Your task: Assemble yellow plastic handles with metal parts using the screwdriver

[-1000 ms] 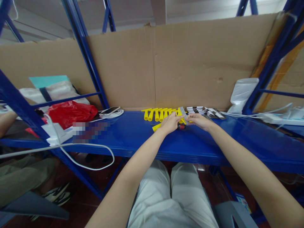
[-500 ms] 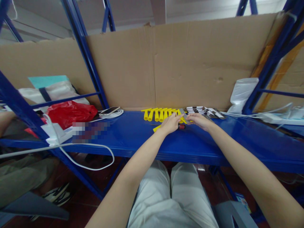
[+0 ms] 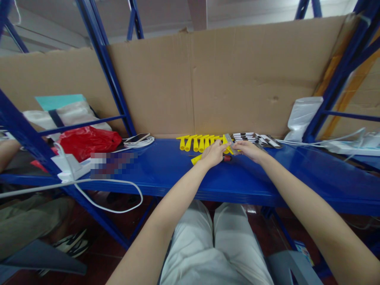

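My left hand (image 3: 212, 153) is closed around a yellow plastic scraper handle (image 3: 196, 159); its tube end sticks out below the wrist. A flat grey metal blade (image 3: 229, 140) lies against the handle's yellow head, and the fingers of my right hand (image 3: 248, 150) pinch the blade's near edge. My fingers hide part of where blade and handle meet. Under my left hand on the shelf lies a tool with a dark red and black grip (image 3: 227, 158), probably a screwdriver. Just behind, several like yellow handles (image 3: 196, 144) stand in a row, tube ends toward me.
Several flat black-and-white packs (image 3: 245, 137) lie behind my right hand. A cardboard sheet (image 3: 237, 79) closes off the back of the blue shelf (image 3: 166, 170). To the left are a phone (image 3: 137, 138), a red plastic bag (image 3: 89, 140) and a white cable (image 3: 118, 181). Another person sits far left.
The blade and handle have shifted very slightly in my fingers. Both hands stay in nearly the same place, and the things around them have not moved.
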{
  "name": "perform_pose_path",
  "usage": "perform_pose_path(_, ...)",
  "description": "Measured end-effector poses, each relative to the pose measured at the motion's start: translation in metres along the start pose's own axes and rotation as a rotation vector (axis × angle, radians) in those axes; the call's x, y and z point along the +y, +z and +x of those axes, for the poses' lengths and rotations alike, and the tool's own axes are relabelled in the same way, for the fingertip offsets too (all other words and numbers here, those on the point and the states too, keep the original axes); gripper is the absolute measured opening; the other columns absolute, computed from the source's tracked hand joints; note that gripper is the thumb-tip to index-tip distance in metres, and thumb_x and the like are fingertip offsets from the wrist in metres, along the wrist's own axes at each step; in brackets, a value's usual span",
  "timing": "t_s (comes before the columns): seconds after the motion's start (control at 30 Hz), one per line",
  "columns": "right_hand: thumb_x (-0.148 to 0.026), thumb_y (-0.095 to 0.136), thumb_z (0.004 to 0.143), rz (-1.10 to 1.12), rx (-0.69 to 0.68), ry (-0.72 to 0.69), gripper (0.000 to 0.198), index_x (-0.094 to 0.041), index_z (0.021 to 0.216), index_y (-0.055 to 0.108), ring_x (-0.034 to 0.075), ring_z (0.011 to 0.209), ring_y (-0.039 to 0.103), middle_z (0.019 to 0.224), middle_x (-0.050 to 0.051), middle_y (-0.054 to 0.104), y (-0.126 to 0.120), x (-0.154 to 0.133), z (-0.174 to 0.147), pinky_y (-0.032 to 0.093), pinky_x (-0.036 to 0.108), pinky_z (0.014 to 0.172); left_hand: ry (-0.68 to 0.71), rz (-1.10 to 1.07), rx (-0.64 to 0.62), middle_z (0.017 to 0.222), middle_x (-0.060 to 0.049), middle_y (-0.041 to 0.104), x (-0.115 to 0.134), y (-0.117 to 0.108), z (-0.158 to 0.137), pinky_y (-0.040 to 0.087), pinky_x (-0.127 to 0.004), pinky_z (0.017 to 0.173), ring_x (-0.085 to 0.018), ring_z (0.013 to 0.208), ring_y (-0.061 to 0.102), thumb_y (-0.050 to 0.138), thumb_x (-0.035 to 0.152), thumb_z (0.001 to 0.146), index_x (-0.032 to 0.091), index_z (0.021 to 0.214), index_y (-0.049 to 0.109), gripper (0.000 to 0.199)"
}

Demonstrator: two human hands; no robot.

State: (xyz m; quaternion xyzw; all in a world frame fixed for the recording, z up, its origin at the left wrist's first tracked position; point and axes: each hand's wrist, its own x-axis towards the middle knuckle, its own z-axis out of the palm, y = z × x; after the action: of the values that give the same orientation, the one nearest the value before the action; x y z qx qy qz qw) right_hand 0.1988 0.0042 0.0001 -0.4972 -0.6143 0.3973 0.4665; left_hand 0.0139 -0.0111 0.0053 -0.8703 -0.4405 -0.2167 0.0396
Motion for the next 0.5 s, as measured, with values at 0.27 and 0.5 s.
perform_pose_path(0.27, -0.019, 0.062, 0.060, 0.069, -0.009, -0.024, 0.004, -0.019, 0.064, 0.061, 0.012, 0.070, 0.057, 0.068, -0.001, 0.062, -0.0013, -0.0020, -0.0024, 0.047, 0.023, 0.068, 0.002, 0.020, -0.003, 0.116, -0.007, 0.057, -0.0048, 0.0037, 0.0033, 0.048, -0.033, 0.091, -0.021, 0.105, 0.059, 0.036, 0.025, 0.099, 0.036, 0.143, 0.049, 0.046)
perform_pose_path(0.5, -0.013, 0.052, 0.069, -0.115, 0.231, 0.012, 0.011, -0.018, 0.072, 0.063, 0.016, 0.086, 0.063, 0.088, 0.005, 0.070, -0.0100, 0.0036, 0.0061, 0.048, 0.026, 0.075, 0.000, 0.007, 0.021, 0.115, -0.008, 0.057, -0.0083, 0.0062, 0.0054, 0.048, -0.033, 0.090, -0.021, 0.105, 0.059, 0.033, 0.025, 0.100, 0.034, 0.144, 0.047, 0.047)
